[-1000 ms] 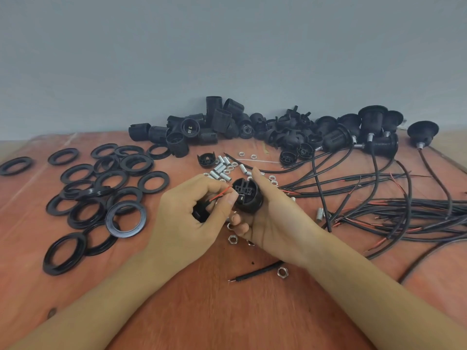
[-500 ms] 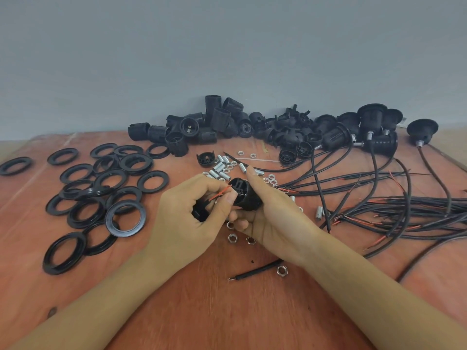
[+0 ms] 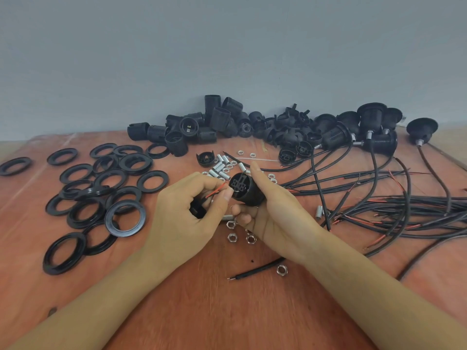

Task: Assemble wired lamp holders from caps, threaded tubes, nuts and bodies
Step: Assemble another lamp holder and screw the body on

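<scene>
At frame centre a black lamp holder body [image 3: 246,190] is held above the bench [image 3: 202,311], its terminal face turned left. The right hand [image 3: 275,215] has its grip curled round the body, one finger reaching over the top. The left hand [image 3: 184,213] pinches a red wire [image 3: 216,192] at that face, and its grip also cradles one black part [image 3: 197,210], too hidden to name. Just below the hands lie three nuts [image 3: 231,237]; a fourth nut [image 3: 281,269] sits lower, beside one short black wire [image 3: 255,272]. Just above the hands are about eight threaded tubes [image 3: 222,170] and one loose cap [image 3: 206,157]. Roughly seventeen black rings [image 3: 125,217] overlap at left; a heap of bodies [image 3: 217,117] fills upper centre; black cables [image 3: 404,205] sprawl at right
</scene>
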